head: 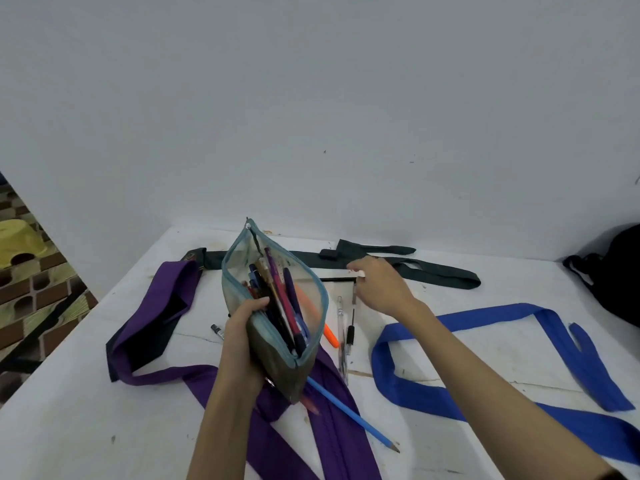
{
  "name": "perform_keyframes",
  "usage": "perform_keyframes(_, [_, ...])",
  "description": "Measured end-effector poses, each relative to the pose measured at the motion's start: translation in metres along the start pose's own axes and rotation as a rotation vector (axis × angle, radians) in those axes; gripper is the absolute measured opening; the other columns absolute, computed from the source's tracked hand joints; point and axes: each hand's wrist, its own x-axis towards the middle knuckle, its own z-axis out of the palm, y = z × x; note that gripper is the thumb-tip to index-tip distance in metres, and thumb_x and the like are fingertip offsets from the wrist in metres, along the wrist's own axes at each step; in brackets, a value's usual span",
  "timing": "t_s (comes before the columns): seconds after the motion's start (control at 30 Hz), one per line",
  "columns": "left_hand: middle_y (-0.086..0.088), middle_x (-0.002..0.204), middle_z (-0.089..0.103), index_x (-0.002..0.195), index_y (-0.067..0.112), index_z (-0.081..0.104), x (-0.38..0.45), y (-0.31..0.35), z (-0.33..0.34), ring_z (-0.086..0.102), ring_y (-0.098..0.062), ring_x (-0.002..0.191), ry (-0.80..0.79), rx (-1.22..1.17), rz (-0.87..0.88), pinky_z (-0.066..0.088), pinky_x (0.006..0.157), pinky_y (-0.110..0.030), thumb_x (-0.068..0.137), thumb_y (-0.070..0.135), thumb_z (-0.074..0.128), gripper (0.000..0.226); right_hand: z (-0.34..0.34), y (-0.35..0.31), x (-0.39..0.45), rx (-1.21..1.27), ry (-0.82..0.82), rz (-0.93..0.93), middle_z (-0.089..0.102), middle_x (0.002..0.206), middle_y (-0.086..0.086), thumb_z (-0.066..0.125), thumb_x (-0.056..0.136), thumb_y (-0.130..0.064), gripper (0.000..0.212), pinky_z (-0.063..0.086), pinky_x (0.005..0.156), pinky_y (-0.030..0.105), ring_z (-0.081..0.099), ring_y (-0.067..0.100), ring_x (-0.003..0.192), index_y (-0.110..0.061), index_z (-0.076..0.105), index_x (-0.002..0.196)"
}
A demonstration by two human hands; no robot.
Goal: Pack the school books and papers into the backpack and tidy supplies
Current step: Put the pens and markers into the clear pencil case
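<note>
My left hand (242, 341) grips an open mesh pencil pouch (277, 296) with a light blue zipper, held above the table and filled with several pens and pencils. My right hand (379, 285) reaches over the table behind the pouch, its fingers curled around a small white object at the fingertips; I cannot tell what it is. On the white table (485, 348) lie a blue pencil (353, 415), an orange marker (329, 334), a clear pen (341, 327) and a small black pen (351, 332). The black backpack (616, 275) sits at the right edge.
A purple fabric strap (162, 313) lies at the left and runs under the pouch. A blue strap (485, 386) loops across the right side. A dark green strap (415, 263) lies along the wall. A small dark pen end (217, 330) shows beside my left wrist.
</note>
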Motion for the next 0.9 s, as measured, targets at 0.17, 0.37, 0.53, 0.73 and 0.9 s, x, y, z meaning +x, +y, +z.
perform_keyframes(0.17, [-0.010,0.081,0.068,0.102,0.010,0.065,0.004,0.001,-0.008,0.062,-0.028,0.079,0.032,-0.015,-0.007,0.048,0.070,-0.036,0.086,0.018,0.053,0.022,0.028,0.005,0.021,-0.351,-0.048,-0.065,0.051,0.132,0.006,0.044,0.090,-0.008,0.045,0.036,0.098,0.038,0.039,0.026,0.122,-0.013,0.050,0.134])
perform_keyframes(0.37, [-0.009,0.074,0.071,0.096,0.009,0.066,0.006,-0.004,-0.005,0.063,-0.029,0.079,-0.012,0.022,-0.024,0.050,0.072,-0.037,0.079,0.020,0.057,0.022,0.042,0.014,0.031,-0.320,0.126,-0.076,0.060,0.111,0.003,0.045,0.092,-0.010,0.025,0.035,0.090,0.032,0.043,0.022,0.109,-0.012,0.063,0.110])
perform_keyframes(0.53, [-0.008,0.073,0.071,0.097,0.010,0.067,0.008,-0.008,-0.003,0.064,-0.027,0.077,-0.029,0.051,-0.017,0.049,0.072,-0.037,0.064,0.026,0.061,0.036,0.042,0.018,0.036,-0.231,0.131,-0.064,0.059,0.105,0.003,0.047,0.093,-0.011,0.020,0.034,0.089,0.032,0.046,0.020,0.107,-0.011,0.065,0.100])
perform_keyframes(0.73, [-0.008,0.074,0.071,0.101,0.011,0.065,0.008,-0.010,-0.003,0.065,-0.025,0.073,-0.041,0.037,-0.012,0.049,0.067,-0.035,0.078,0.021,0.058,0.027,-0.004,-0.008,0.020,0.554,0.454,0.098,0.062,0.081,0.001,0.058,0.090,-0.009,0.005,0.043,0.066,0.018,0.056,0.014,0.077,-0.007,0.062,0.091])
perform_keyframes(0.9, [-0.010,0.084,0.071,0.113,0.011,0.063,0.008,-0.010,0.000,0.065,-0.029,0.084,-0.022,0.044,-0.029,0.051,0.067,-0.035,0.062,0.027,0.068,0.054,-0.076,-0.043,-0.027,0.837,0.109,-0.021,0.060,0.053,0.004,0.062,0.085,-0.002,0.007,0.034,0.039,0.014,0.043,0.005,0.037,-0.001,0.066,0.079])
